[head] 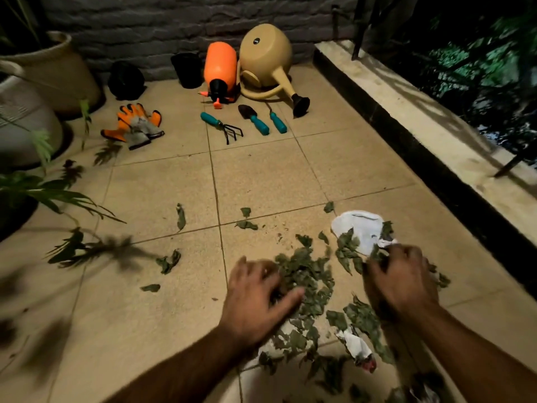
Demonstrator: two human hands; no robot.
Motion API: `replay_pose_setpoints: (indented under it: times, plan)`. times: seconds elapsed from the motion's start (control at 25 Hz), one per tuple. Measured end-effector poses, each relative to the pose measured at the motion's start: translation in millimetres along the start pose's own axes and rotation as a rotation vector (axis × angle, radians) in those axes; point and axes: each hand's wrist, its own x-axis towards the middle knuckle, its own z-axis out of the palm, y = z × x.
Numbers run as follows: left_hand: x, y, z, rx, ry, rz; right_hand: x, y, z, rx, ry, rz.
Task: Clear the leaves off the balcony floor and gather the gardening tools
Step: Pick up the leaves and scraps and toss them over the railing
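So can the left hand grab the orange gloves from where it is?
Probably not yet. The left hand rests on the leaf pile, and the orange gloves lie far across bare tiles by the pots. Nothing blocks the way.

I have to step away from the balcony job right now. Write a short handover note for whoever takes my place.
Left hand: open, fingers spread on the leaf pile.
Right hand: in the leaves by the white paper; grip unclear.
Done: most leaves heaped in front.
Left: stray leaves, then the gloves, rake, trowel, third tool, sprayer and watering can by the wall.
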Motion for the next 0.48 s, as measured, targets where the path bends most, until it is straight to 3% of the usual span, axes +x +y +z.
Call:
replay_pose_setpoints:
  times: [0.12, 0.2, 0.28, 0.36, 0.48]
  plan:
    - [48, -60, -24, -0.065, 0.29, -0.207, 23, -26, 3, -0.041, -0.212, -0.136]
    - [73, -127, -35, -0.013, 0.212, -0.358, 26, -34, 6, -0.004, -0.37, -0.194]
    - [80, -182, -39, 0.01, 0.001, -0.447, 11, -31, 7, -0.008, -0.425, -0.254]
    - [68, -197, -33, 0.051, -0.064, -0.401, -19, -30, 9, -0.043, -0.406, -0.341]
    - [34, -136, -10, -0.027, 0.012, -0.134, -50, -29, -2, -0.007, -0.334, -0.388]
